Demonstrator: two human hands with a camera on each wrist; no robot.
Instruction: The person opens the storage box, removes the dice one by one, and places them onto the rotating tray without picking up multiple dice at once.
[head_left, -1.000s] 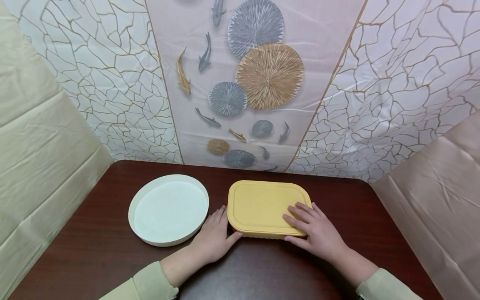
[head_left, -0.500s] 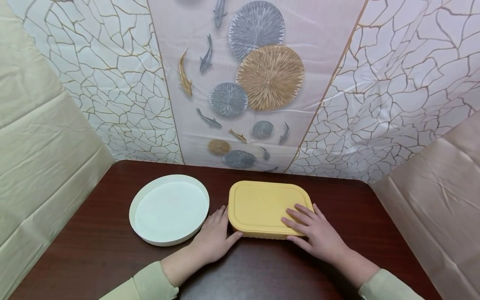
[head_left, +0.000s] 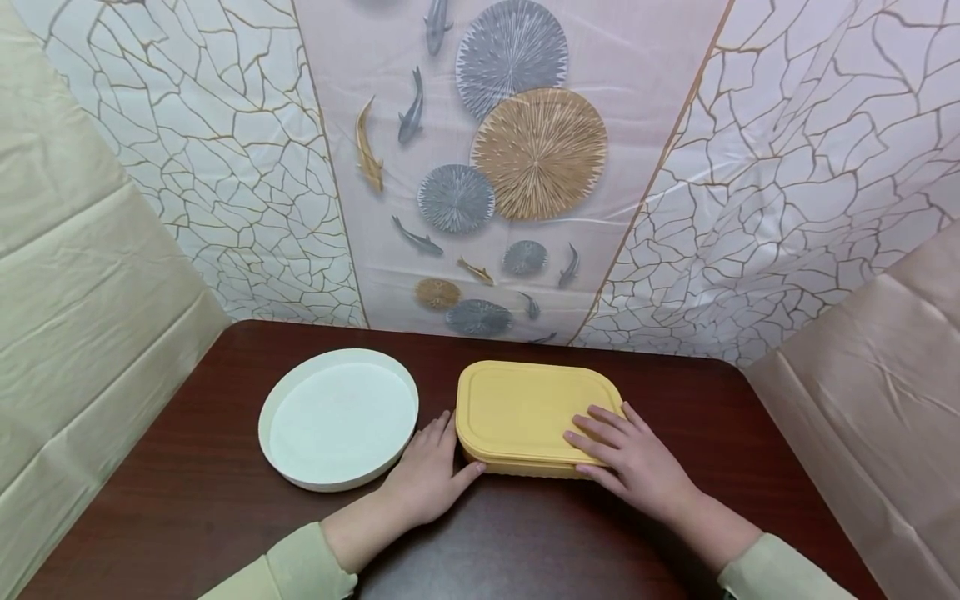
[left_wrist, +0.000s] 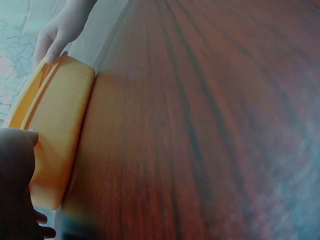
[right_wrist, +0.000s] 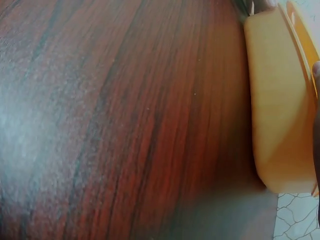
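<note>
A yellow rectangular box with its yellow lid (head_left: 517,408) stands on the dark wooden table (head_left: 525,542). My left hand (head_left: 431,467) lies against the box's near left corner, fingers straight along its side and thumb at the front; the left wrist view shows that box wall (left_wrist: 55,135) beside my thumb. My right hand (head_left: 637,462) rests spread on the lid's near right corner, with the thumb at the lid's front rim, pinching it. In the right wrist view the lid edge stands slightly off the box (right_wrist: 280,105).
A round white tray (head_left: 337,485) with a low rim sits on the table just left of my left hand. Draped cloth panels and a patterned backdrop close in the table at the left, right and back. Bare wood runs along the near edge.
The lid's near right edge has risen a little under my right hand. My left hand has stayed at the box's left corner.
</note>
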